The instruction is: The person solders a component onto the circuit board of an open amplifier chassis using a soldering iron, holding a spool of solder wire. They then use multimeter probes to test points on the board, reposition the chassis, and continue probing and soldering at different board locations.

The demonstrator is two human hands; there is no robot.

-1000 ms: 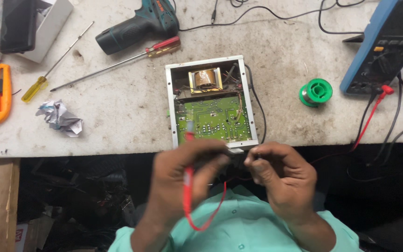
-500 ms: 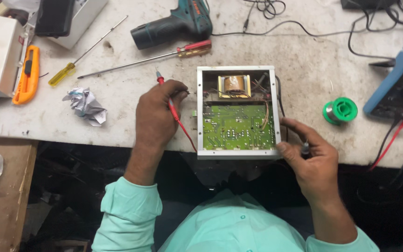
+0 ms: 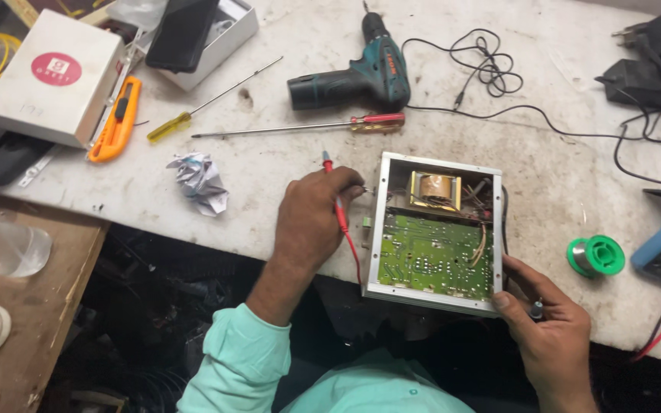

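Both your hands sit at the open metal chassis with the green circuit board [image 3: 437, 256] at the near edge of the bench

Your left hand [image 3: 311, 222] is clenched around a red test probe [image 3: 337, 203], its tip pointing up, knuckles against the chassis's left wall; your right hand [image 3: 552, 336] steadies the near right corner and seems to pinch a dark probe [image 3: 535, 309]. The cover is already off; neither tip touches the board yet. The stained white worktop [image 3: 284, 176] carries a teal cordless drill [image 3: 361, 73], a red-handled screwdriver [image 3: 300, 128], crumpled paper [image 3: 199, 182] and a green solder spool [image 3: 595, 256]
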